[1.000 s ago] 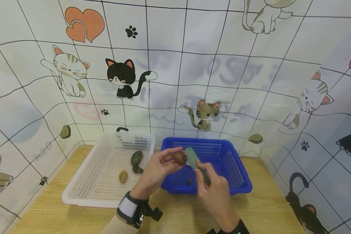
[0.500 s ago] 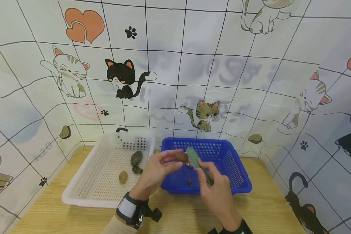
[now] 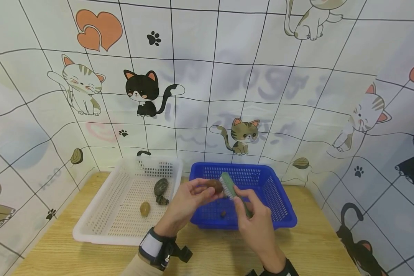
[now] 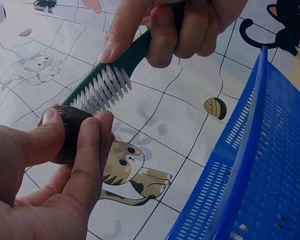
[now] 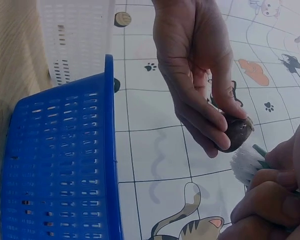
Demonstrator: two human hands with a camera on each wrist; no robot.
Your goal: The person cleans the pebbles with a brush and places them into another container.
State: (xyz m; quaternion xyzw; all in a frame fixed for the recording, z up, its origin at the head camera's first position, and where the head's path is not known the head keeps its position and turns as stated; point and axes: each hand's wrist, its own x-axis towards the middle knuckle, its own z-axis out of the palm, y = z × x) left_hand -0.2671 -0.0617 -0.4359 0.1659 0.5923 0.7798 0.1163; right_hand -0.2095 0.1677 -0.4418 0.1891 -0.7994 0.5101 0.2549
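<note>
A brown, rounded stone (image 3: 214,185) is pinched between the thumb and fingers of my left hand (image 3: 183,201), above the blue basket. My right hand (image 3: 258,222) grips the handle of a green scrubbing brush (image 3: 229,185), thumb along its back. In the left wrist view, the white bristles (image 4: 102,90) slant down to the upper end of the stone (image 4: 72,131). From the right wrist, the stone (image 5: 238,134) looks dark and the brush (image 5: 246,162) is right beside it; whether they touch I cannot tell. Fingers hide part of the stone.
Under the hands stands a blue basket (image 3: 285,199) with small brown bits (image 3: 223,213) in it. To its left, a white basket (image 3: 115,203) holds a dark stone (image 3: 161,186), a striped stone (image 3: 162,200) and a yellowish stone (image 3: 145,209). A cat-printed sheet rises behind.
The stone has turned in my left hand, and its fingers have shifted round it. The brush has moved slightly right and up, with its bristles facing the stone.
</note>
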